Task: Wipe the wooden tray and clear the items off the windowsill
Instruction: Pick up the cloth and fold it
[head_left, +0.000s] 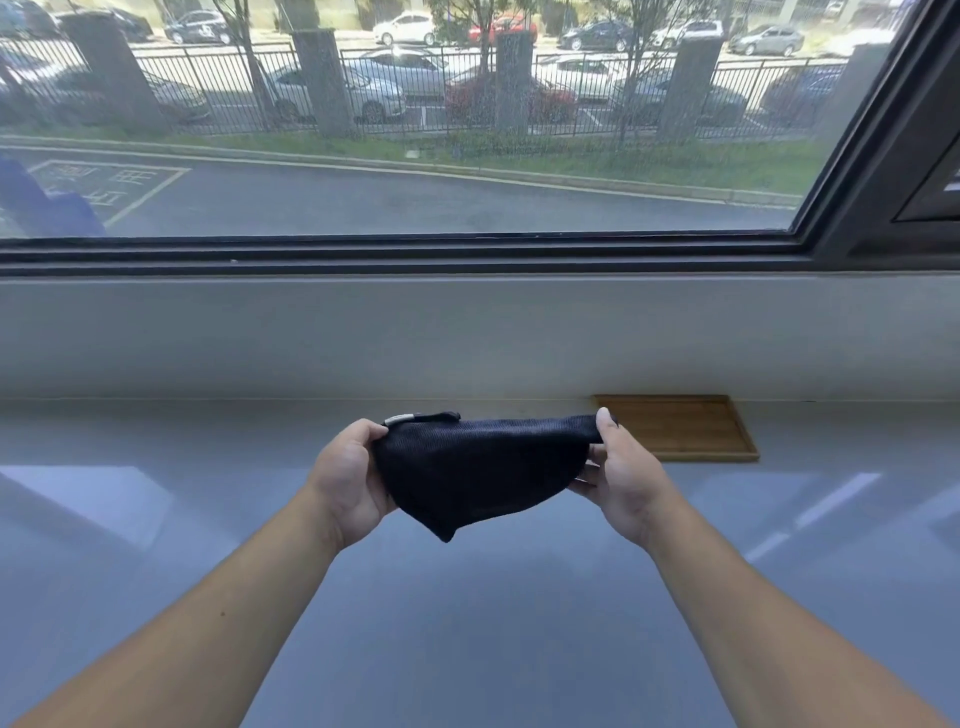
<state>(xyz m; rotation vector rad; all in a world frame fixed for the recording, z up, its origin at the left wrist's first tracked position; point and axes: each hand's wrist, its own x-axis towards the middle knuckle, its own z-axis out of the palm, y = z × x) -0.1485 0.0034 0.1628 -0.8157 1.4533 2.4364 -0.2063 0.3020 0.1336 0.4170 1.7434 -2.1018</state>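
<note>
A dark navy cloth (467, 467) with a small white tag hangs folded between both hands above the glossy grey windowsill (156, 441). My left hand (345, 480) pinches its left edge and my right hand (621, 480) pinches its right edge. A flat wooden tray (691, 428) lies on the sill against the back wall, just right of and behind my right hand. Nothing lies in the tray.
A wide window (415, 156) with a dark frame (415, 254) rises behind the sill above a pale wall band. A blue object (47, 202) shows at the far left behind the glass. The frame angles in at the right.
</note>
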